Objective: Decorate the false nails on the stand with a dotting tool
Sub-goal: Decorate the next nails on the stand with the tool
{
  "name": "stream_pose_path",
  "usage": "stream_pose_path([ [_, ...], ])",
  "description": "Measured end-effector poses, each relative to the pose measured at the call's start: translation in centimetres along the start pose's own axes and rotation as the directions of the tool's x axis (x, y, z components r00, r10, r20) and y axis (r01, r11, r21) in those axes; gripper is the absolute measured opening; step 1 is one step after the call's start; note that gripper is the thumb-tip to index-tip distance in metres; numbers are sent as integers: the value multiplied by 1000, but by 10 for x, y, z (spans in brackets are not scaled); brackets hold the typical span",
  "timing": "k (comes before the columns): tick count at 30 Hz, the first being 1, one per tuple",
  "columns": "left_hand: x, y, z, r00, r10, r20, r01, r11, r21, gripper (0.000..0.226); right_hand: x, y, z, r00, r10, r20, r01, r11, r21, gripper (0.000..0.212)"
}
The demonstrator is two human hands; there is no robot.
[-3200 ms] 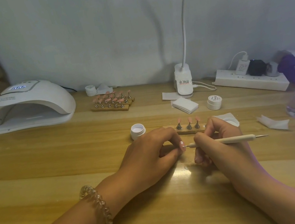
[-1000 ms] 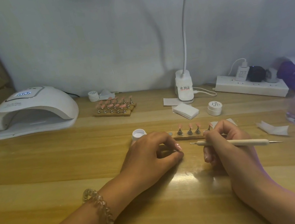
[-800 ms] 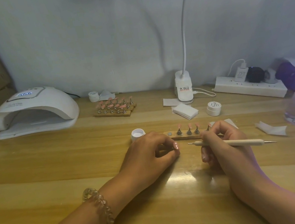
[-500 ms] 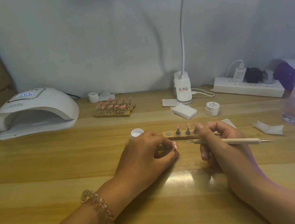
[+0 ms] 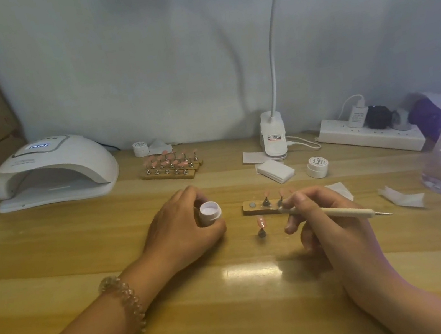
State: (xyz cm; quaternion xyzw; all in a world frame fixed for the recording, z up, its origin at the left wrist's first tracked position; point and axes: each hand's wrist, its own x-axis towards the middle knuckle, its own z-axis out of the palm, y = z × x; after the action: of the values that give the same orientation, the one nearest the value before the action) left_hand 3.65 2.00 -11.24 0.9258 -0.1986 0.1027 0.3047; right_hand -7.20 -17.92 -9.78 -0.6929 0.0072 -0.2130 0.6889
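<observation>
View: head camera, looking forward and down.
Left hand: curled round a small open white pot, mouth turned up; just left of the stand.
Right hand: pinching the dotting tool like a pen; front tip hidden by the fingers near the stand's right part, rear metal tip pointing right.
Stand: wooden strip lying on the table between the hands; pink nails upright on metal pegs, one bare round seat at the left end.
Loose nail: on its own peg, standing free on the table just in front of the stand, held by neither hand.
Risk, loose nail: likely to tip or slide under tool pressure, being unsupported; also exposed to a brush from either hand.
Risk, pot: open and hand-held; possible spill or smear if tipped too far.
Risk, tool: too much paint on the tip likely to give a blob or a drip.
Risk, stand: right fingers close to the mounted nails; possible knock or smudge.
</observation>
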Motion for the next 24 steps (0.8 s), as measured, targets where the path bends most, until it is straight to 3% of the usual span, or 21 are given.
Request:
stream_pose_path([
  [5, -10, 15, -1, 946, 304, 115, -308, 951, 16, 35, -6, 1, 6, 983, -151, 106, 162, 981, -103, 22],
  [9, -14, 25, 0, 897, 426, 116, -435, 898, 69, 37, -8, 3, 7, 971, -176, 163, 209, 954, -216, 28],
  [14, -18, 33, 1, 861, 498, 104, -508, 854, 112, 38, -8, 3, 9, 969, -154, 192, 202, 943, -265, 37],
  [24, -18, 38, 2, 835, 547, 69, -550, 821, 154, 36, -10, 1, 11, 970, -145, 195, 200, 932, -301, 30],
])
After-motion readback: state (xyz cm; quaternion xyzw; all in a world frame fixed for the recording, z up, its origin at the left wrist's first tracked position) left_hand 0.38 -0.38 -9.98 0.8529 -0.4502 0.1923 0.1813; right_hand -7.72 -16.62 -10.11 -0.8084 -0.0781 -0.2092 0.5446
